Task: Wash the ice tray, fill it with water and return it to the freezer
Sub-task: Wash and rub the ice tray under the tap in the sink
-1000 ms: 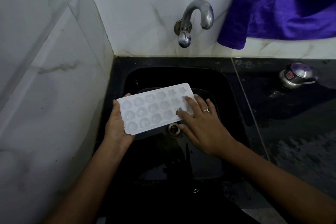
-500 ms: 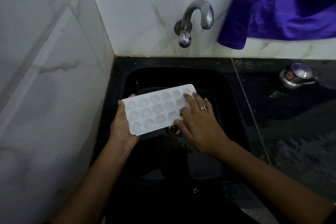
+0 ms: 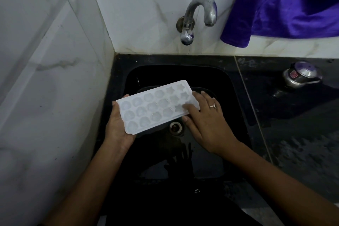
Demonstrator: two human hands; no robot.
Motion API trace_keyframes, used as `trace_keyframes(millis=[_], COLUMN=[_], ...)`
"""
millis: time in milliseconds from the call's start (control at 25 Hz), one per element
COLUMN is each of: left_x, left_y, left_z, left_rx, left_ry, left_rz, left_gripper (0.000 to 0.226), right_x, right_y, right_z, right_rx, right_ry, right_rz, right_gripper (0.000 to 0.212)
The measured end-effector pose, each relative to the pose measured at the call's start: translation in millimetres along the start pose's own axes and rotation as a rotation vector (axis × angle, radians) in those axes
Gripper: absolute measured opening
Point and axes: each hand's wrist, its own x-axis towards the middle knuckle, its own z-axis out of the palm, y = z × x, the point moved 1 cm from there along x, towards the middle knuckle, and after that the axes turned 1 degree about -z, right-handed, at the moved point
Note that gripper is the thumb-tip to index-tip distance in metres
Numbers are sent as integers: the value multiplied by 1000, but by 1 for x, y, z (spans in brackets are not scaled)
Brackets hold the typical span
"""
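- White tiled wall (image 3: 45,88): it closes off the left side, just beside the sink.
- Left hand (image 3: 117,126): its palm is under the left short end of the ice tray (image 3: 156,108) and its fingertips curl over the far edge. This is a firm hold that carries the tray's weight.
- Ice tray: white, with 3 rows of hollows, the right-hand ones star-shaped. It is held open side up in the air over the black sink (image 3: 183,73), slanting with its right end farther from the person. I cannot tell whether any water lies in the hollows.
- Drain (image 3: 175,128): it shows just below the tray's near edge, so anything poured off would fall straight in.
- Tap (image 3: 198,16): it is on the back wall above the sink, well apart from the tray. No stream is visible from its spout.
- Right hand (image 3: 207,126): its fingers are straight and lie flat on the tray's right end, over the star hollows. The thumb is beside the near edge, so the hand presses rather than grasps. A ring (image 3: 212,106) is on 1 finger.
- Step in hand: this looks like the washing stage, with bare fingers rubbing the hollows.
- Next move: it probably calls for the right hand to leave the tray and turn the tap on. The left hand would then bring the tray under the spout and keep it level.
- Purple cloth (image 3: 286,5): it hangs at the upper right.
- Metal pot (image 3: 300,76): it sits on the dark counter, well apart from the sink.
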Motion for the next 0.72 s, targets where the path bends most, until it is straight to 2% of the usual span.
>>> trace_keyframes(millis=[160,240,320,480,560,640,720], left_x=[-5,-15,-23,-14,-10,-13,-16], left_y=[-3,-7,-11,-5,-11,-16,-13], left_z=[14,28,35,23,21,27,30], left_rx=[7,38,73,22,28,20,14], left_ry=[24,9,-25,19,-4,-28,-25], left_rz=[-27,-16,-10,-20,-38,-37,-18], left_gripper=[61,59,67,57,61,55,54], right_x=[-1,3,6,-1,4,6,-2], right_y=[-21,-24,-29,-20,-17,-25,-28], right_z=[11,13,15,17,14,18,24], right_rx=[-22,-24,-21,-83,-46,-20,-57], right_ry=[-43,-20,-5,-65,-46,-48,-74], right_rz=[-116,-62,-16,-107,-58,-19,-74], right_gripper=[48,43,43,47,43,44,50])
